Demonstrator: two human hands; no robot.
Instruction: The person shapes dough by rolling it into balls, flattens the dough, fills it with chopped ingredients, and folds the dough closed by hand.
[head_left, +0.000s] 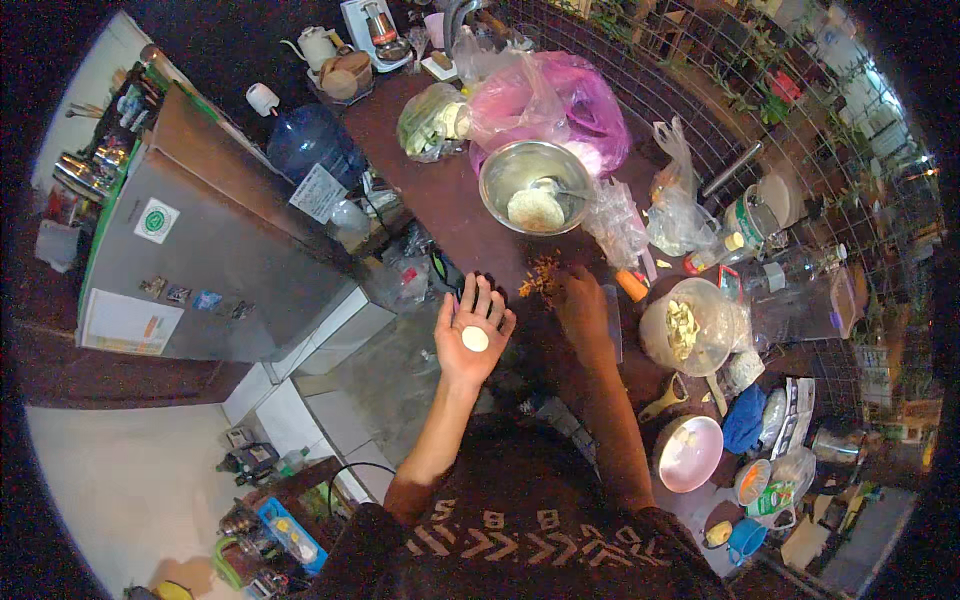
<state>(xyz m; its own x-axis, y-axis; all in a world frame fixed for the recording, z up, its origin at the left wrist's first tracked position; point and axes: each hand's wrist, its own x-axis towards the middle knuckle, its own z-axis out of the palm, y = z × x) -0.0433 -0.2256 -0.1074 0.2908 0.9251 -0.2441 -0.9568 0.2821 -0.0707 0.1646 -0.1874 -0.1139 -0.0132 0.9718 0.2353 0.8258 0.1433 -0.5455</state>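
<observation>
My left hand (471, 352) is held palm up over the table's left edge, fingers apart. A small, round, pale disc (475, 339), possibly dough, rests flat on its palm. My right hand (586, 319) is low over the dark tabletop, beside a small heap of orange-brown shreds (540, 282). Shadow hides its fingertips, so I cannot tell whether they pinch anything. Beyond both hands stands a steel mixing bowl (536, 187) with a pale mass (535, 210) and what looks like a spoon in it. A carrot piece (631, 286) lies to the right of my right hand.
A translucent plastic bowl (716, 352) with yellowish pieces stands right of my right forearm. Nearer are a peeler-like tool (664, 397) and a pink bowl (688, 455). Plastic bags (592, 90) crowd the table's far end. A grey refrigerator (202, 247) stands at left.
</observation>
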